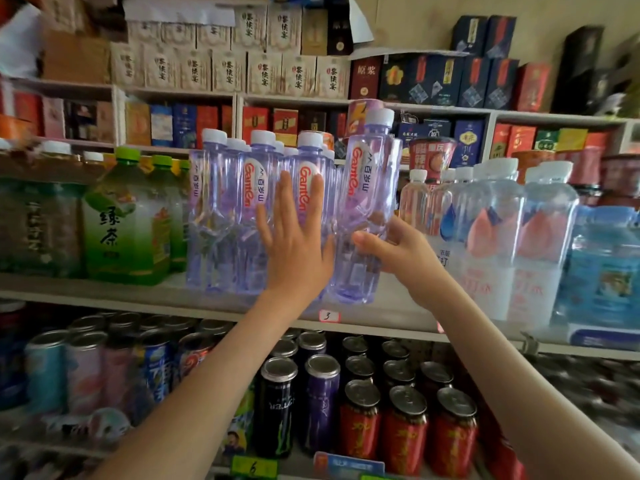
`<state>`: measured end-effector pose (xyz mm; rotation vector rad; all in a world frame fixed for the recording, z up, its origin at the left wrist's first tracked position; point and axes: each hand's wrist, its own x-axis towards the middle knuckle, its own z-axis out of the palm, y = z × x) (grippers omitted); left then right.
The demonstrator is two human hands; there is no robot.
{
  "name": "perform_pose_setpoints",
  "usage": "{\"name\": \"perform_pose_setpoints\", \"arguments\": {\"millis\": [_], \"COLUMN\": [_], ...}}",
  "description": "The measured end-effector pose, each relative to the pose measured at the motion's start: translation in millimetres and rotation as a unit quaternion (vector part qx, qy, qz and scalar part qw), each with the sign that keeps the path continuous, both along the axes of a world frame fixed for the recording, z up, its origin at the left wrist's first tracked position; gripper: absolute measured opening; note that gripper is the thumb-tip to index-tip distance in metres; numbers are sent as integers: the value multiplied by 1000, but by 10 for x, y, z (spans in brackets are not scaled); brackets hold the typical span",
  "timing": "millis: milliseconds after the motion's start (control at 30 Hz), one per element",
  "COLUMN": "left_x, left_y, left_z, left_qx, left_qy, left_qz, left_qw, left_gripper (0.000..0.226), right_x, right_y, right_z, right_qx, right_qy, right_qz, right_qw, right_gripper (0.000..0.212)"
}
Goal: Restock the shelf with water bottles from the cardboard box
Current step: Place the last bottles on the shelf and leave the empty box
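Several clear, violet-tinted water bottles (252,216) stand in a tight group on the white shelf (138,289), each with a white screw cap and a white oval label bearing red lettering down its side. One more water bottle of the same kind, the tilted bottle (367,202), leans with its cap toward the right and its base just above the shelf edge, at the right end of the group. The right hand (394,247) grasps it around the lower half, thumb across the front. The left hand (298,244) is flat and released, fingers spread, its palm pressed against the fronts of the standing bottles. Green tea bottles (128,223) stand to the left, and a shrink-wrapped pack of clear bottles (502,244) to the right.
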<state>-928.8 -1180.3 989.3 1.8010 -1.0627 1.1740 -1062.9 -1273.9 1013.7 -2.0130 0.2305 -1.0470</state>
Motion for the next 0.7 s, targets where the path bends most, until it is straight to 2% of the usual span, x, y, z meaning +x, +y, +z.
{"name": "perform_pose_setpoints", "arguments": {"millis": [67,233,267,367,500,600,633,700], "left_x": [0,9,14,32,39,33,33,25], "left_y": [-2,-20,-23,-27,-2,8,7,4], "left_z": [1,0,1,0,-7,-8,-8,-10], "left_qx": [-4,-14,-15,-19,-29,-26,-25,-25], "left_qy": [-1,-11,-11,-17,-16,-16,-14,-10], "left_qz": [-1,5,7,10,-11,-14,-14,-10], "left_qw": [1000,1000,1000,1000,999,999,999,1000], "left_gripper": [81,78,77,71,61,61,61,62], "right_x": [16,16,21,44,89,108,118,113], "right_y": [-41,-81,-85,-59,-37,-17,-22,-27], "right_z": [14,27,22,-20,-147,-144,-134,-117], "right_qx": [-15,5,9,47,67,65,61,51], "right_qy": [-2,-4,-3,0,19,53,68,83], "right_qz": [-1,4,11,33,30,26,30,42], "right_qw": [1000,1000,1000,998,997,996,995,994], "right_gripper": [13,14,18,58,68,100,100,79]}}
